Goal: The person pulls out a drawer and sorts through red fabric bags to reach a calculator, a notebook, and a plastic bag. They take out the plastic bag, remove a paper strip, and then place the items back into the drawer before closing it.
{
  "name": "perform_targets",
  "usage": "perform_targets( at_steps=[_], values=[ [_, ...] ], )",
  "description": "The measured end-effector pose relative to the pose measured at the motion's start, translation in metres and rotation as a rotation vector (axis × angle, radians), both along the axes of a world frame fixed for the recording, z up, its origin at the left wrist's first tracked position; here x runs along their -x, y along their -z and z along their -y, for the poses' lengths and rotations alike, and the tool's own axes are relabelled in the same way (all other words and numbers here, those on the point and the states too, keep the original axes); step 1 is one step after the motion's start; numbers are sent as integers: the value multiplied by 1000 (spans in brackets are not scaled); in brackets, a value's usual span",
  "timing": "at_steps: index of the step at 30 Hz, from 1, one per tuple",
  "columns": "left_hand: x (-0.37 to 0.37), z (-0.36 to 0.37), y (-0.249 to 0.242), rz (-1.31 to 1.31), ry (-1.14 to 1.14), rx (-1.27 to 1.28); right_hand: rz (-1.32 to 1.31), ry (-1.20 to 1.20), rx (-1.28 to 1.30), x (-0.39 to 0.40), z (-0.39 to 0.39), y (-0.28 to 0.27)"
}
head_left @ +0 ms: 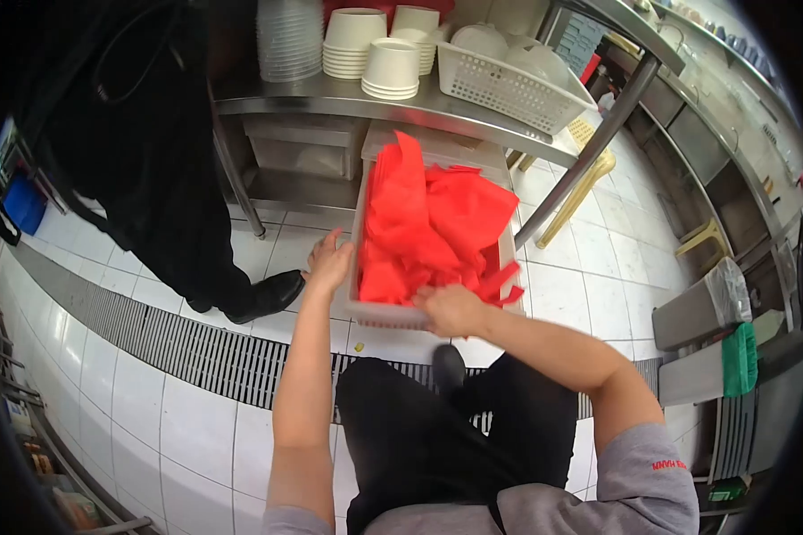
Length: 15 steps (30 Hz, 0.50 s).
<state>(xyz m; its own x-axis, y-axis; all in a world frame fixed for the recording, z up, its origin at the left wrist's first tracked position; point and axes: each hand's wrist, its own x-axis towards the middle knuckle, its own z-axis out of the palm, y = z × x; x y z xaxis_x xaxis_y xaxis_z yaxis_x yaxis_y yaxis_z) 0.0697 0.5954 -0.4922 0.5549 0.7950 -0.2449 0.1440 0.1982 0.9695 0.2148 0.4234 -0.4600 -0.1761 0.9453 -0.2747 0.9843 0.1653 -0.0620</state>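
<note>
A translucent plastic bin [393, 314] stands on the floor, partly under a steel shelf, heaped with red cloth-like bags [437, 218]. My left hand [328, 263] is beside the bin's left wall, fingers spread, holding nothing that I can see. At the front rim, my right hand [453, 309] rests against the bin and the lowest red bags. Its fingertips are partly hidden and slightly blurred, so whether they grip the rim or the cloth does not show. Some red straps [500, 283] hang near the bin's front right corner.
Stacked paper bowls [355, 40], clear plastic cups [290, 40] and a white basket [509, 89] stand on the steel shelf [330, 96]. A person in dark trousers [165, 196] stands close on the left. A drain grate [196, 343] crosses the tiles; waste bins [700, 308] are at right.
</note>
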Motion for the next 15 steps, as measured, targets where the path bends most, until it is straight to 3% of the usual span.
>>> perform_targets(
  at_steps=[2,4,7,9,11,13,15],
  values=[
    [-14,-13,6,-370,-105,-500,-45,-8,-20,4,15,5],
    [-39,-13,-29,-351,-113,-875,-65,-11,-101,4,18,11],
    [-93,-14,-71,-250,13,-921,-98,20,-176,7,22,15],
    [-118,-8,-101,-554,129,-834,-102,26,-113,15,24,6],
    [-142,-32,-93,-616,174,-899,-61,0,-29,21,24,-3],
    [-169,-58,-78,-671,205,-961,-151,-78,-74,19,20,24],
    [-198,-77,-66,-1062,518,-985,-221,-85,-20,20,15,26]
  ],
)
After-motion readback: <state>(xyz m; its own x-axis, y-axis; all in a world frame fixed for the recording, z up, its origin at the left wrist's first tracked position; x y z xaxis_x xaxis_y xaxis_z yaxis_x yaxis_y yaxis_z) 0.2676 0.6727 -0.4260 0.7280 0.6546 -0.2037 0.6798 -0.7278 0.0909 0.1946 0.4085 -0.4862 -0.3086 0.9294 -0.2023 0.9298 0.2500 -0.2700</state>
